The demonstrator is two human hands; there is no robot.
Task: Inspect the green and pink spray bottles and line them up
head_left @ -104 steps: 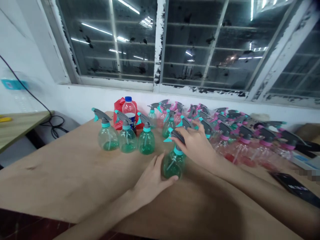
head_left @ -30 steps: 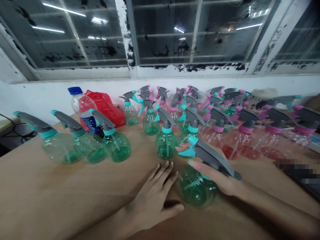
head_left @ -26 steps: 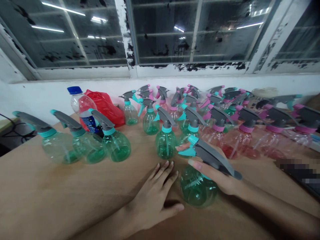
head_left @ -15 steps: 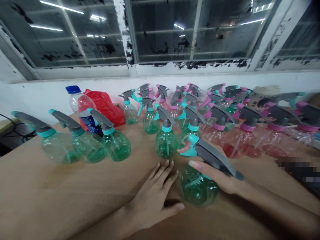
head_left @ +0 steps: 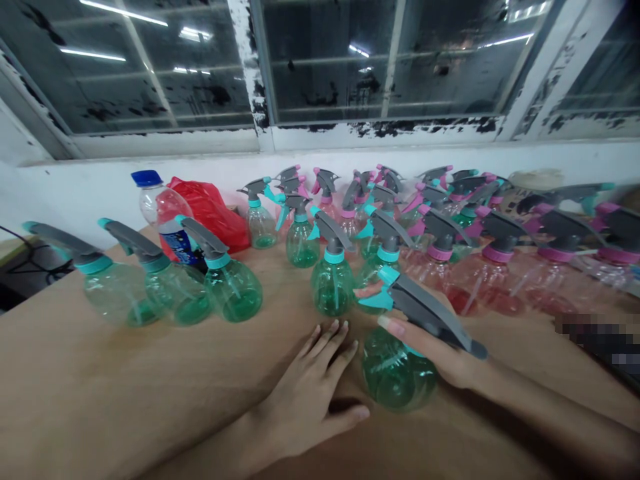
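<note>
My right hand [head_left: 440, 350] is closed around the neck of a green spray bottle [head_left: 395, 373] with a grey and turquoise trigger head, tilted with its nozzle toward the upper left. Flat on the wood tabletop [head_left: 150, 400], fingers spread, lies my left hand [head_left: 315, 390], just left of that bottle and holding nothing. Beyond its fingertips stands an upright green spray bottle [head_left: 332, 283]. Another green spray bottle [head_left: 383, 270] is partly hidden behind my right hand.
Three green spray bottles [head_left: 233, 290] stand at the left. A blue-capped plastic bottle [head_left: 167, 213] and a red plastic bag [head_left: 210, 213] are behind them. Several pink spray bottles [head_left: 493, 280] crowd the right and back. A dark, partly blurred object [head_left: 600, 347] lies at the right edge.
The trigger head of the held spray bottle has shifted very slightly, and its trigger sits a little differently. My left hand has stayed in place.
</note>
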